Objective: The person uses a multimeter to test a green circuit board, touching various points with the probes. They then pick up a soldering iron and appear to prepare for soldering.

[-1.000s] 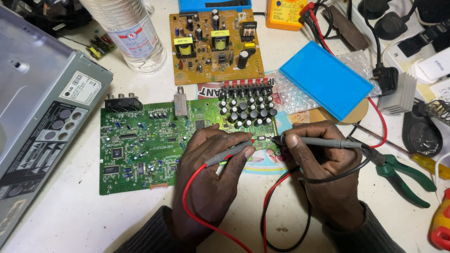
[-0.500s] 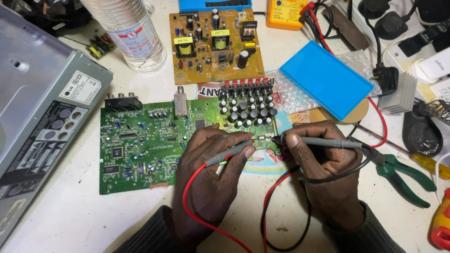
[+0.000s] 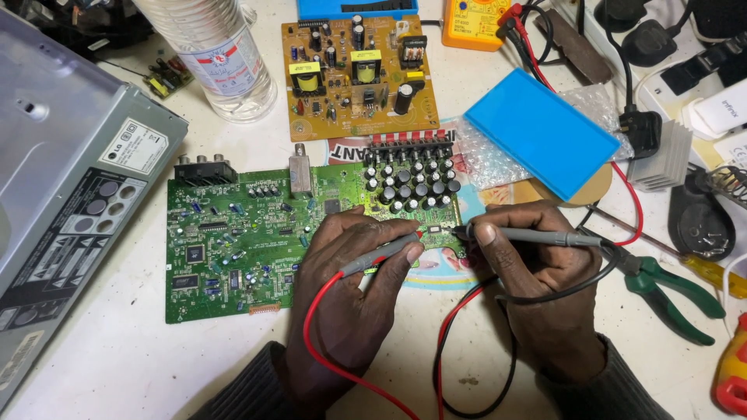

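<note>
A green circuit board [image 3: 233, 241] lies flat on the white table, with a cluster of black capacitors [image 3: 408, 179] at its right end. My left hand [image 3: 350, 288] rests on the board and pinches a grey test probe with a red lead [image 3: 377, 255], its tip on the board's right edge. My right hand [image 3: 537, 288] grips a second grey probe with a black lead [image 3: 537, 236], tip pointing left at the same spot. The two tips nearly meet below the capacitors.
A brown circuit board [image 3: 350, 70] and a clear plastic bottle [image 3: 222, 54] stand behind. A grey metal case [image 3: 62, 179] fills the left. A blue box [image 3: 541, 132], an orange meter [image 3: 475, 19], green-handled pliers [image 3: 669, 288] and plugs crowd the right.
</note>
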